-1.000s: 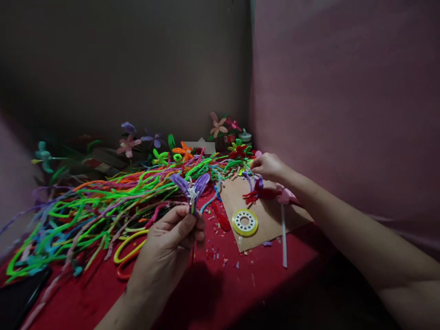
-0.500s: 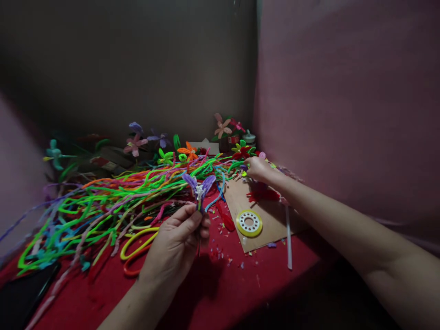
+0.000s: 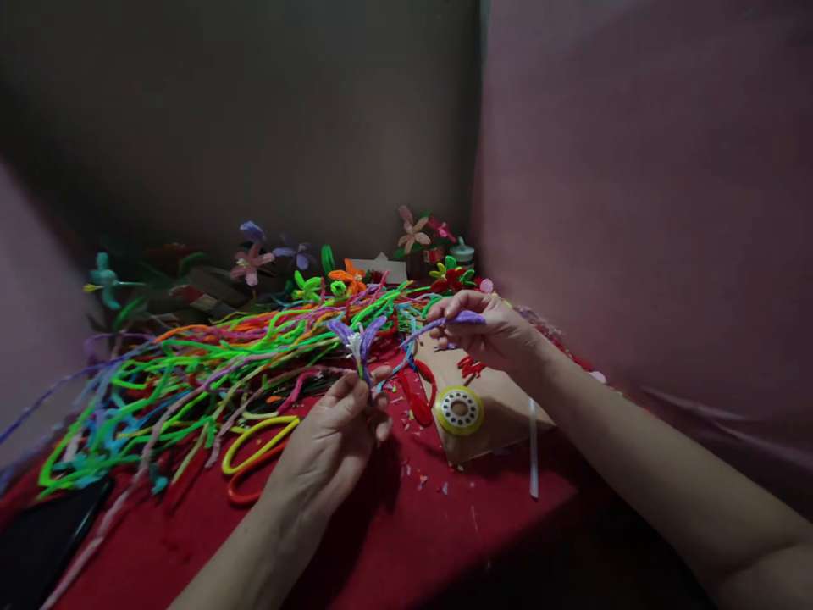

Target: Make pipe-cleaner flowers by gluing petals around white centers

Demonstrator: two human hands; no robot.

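My left hand point(image 3: 334, 432) pinches the stem of a purple pipe-cleaner flower point(image 3: 357, 339) with petals spread upward and white stamens in its middle. To the right, my right hand point(image 3: 492, 326) holds a purple pipe-cleaner petal point(image 3: 463, 318) between thumb and fingers, its thin tail pointing left toward the flower. A gap remains between petal and flower. Below my right hand a yellow-rimmed tape roll point(image 3: 459, 411) lies on a brown board point(image 3: 501, 402). Red pipe-cleaner pieces point(image 3: 416, 398) lie beside the board.
A tangled heap of coloured pipe cleaners point(image 3: 209, 364) covers the left of the red table point(image 3: 406, 534). Yellow-and-red scissor-like loops point(image 3: 260, 449) lie near my left wrist. A clear glue stick point(image 3: 533, 449) sits at right. Finished flowers point(image 3: 412, 230) stand along the back; a dark flat object point(image 3: 51, 534) is front left.
My right hand has drawn back from the far side of the board and now has a purple petal in it. My left hand, with the flower, has shifted slightly left.
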